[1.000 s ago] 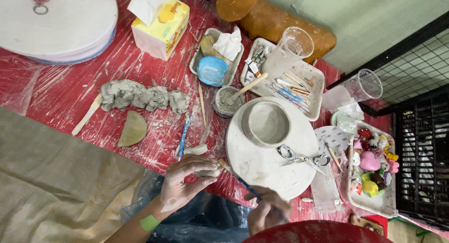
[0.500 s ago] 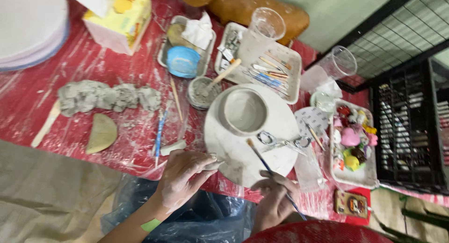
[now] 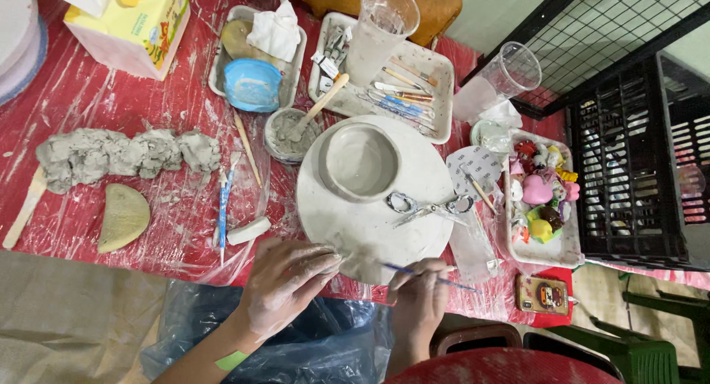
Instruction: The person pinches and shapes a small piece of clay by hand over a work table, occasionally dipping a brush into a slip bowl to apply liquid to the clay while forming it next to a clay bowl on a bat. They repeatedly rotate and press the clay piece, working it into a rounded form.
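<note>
A grey clay bowl (image 3: 360, 161) stands on a round white turntable (image 3: 414, 240) in the middle of the red, plastic-covered table. My left hand (image 3: 285, 280), smeared with clay, rests its fingertips on the turntable's near edge and on a small piece of clay (image 3: 360, 260) there. My right hand (image 3: 418, 299) pinches a thin blue-handled tool (image 3: 433, 277) whose tip points at that small piece. Metal scissors (image 3: 429, 206) lie on the turntable to the right of the bowl.
Lumps of grey clay (image 3: 122, 153), a yellow-green sponge (image 3: 123, 216) and blue tools (image 3: 223, 206) lie at left. Trays of tools (image 3: 403, 81), a slip cup with a stick (image 3: 290, 133), two plastic cups (image 3: 379, 29), a tray of coloured figurines (image 3: 538, 203) and a black crate (image 3: 636, 155) surround the turntable.
The view has moved closer over the turntable. My right hand has come up from the table's edge and now holds the thin tool at the small clay piece; my left hand stays there.
</note>
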Motion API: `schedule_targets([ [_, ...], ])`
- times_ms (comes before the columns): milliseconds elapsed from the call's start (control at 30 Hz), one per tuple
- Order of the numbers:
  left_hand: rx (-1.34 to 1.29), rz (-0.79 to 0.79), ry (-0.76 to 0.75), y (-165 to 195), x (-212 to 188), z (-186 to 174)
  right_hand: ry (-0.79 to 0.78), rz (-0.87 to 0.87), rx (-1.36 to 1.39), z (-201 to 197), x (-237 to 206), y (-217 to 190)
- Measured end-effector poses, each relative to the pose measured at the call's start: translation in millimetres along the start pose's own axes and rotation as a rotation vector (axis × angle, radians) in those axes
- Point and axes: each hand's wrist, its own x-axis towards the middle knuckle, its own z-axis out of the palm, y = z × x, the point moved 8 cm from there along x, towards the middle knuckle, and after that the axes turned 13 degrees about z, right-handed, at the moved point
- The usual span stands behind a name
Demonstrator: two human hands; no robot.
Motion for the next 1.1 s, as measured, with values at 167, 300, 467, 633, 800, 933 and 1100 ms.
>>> schedule_targets([
  [167, -0.021, -0.013, -0.025, -4.5, -2.6, 3.2, -0.093, -0.185, -0.001, 12.6, 12.3, -24.0],
  [300, -0.037, -0.026, -0.061, -5.7, -8.6, 9.2, -0.079, -0.221, -0.457, 53.8, -2.4, -13.5],
  [467, -0.073, 0.007, -0.089, 0.0, -14.3, 16.0, -0.224, -0.119, -0.391, 89.3, -7.1, -3.7],
  [633, -0.059, 0.024, -0.082, 1.8, -14.6, 15.0, -0.084, 0.011, -0.312, 82.1, -1.0, -0.1],
  [800, -0.038, 0.027, -0.105, 0.5, -14.6, 16.1, -0.081, 0.144, -0.226, 73.8, -0.5, 1.7],
  [933, -0.071, 0.004, -0.084, -1.3, -18.0, 16.3, -0.148, 0.088, -0.323, 80.4, -1.1, -1.5],
  [1100, -0.206, -0.107, -0.079, -15.4, -26.3, 21.7, -0.183, 0.126, -0.230, 75.6, 6.7, 2.5],
])
